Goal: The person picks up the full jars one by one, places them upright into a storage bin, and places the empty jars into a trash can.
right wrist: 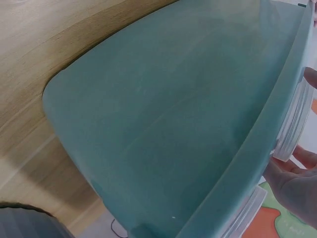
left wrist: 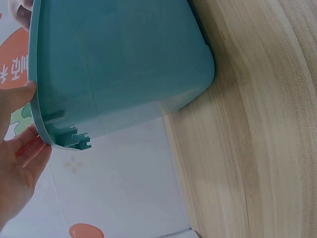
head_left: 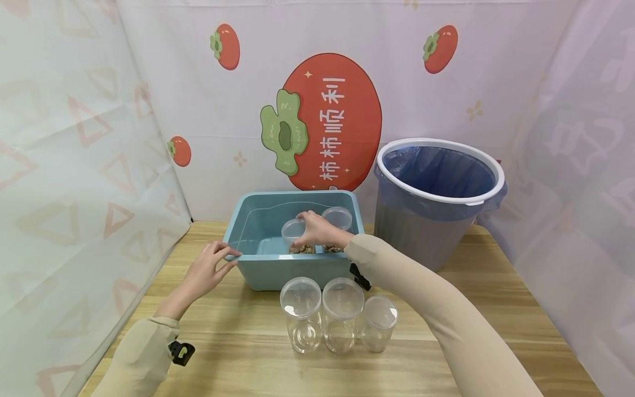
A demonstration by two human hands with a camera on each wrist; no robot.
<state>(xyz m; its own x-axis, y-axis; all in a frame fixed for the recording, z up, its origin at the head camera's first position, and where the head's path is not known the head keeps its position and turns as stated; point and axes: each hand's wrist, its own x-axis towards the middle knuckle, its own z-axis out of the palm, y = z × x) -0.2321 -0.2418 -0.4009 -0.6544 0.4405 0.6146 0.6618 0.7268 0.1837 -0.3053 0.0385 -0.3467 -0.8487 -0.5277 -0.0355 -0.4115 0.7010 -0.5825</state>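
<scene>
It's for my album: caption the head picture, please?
Right hand grips a jar in the tub, left hand holds its rim, three jars stand in front.

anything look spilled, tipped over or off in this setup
Mostly no: the clear lidded jars before the blue tub stand upright, with no spill showing on the wooden table. One oddity: a thin pale line curving along the tub's inside; whether mark or thread, I cannot tell.

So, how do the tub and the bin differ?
The tub is rectangular; the bin is round. The bin stands taller than the tub. The tub holds jars; the bin has a blue liner. Both are open at the top and stand on the table.
</scene>
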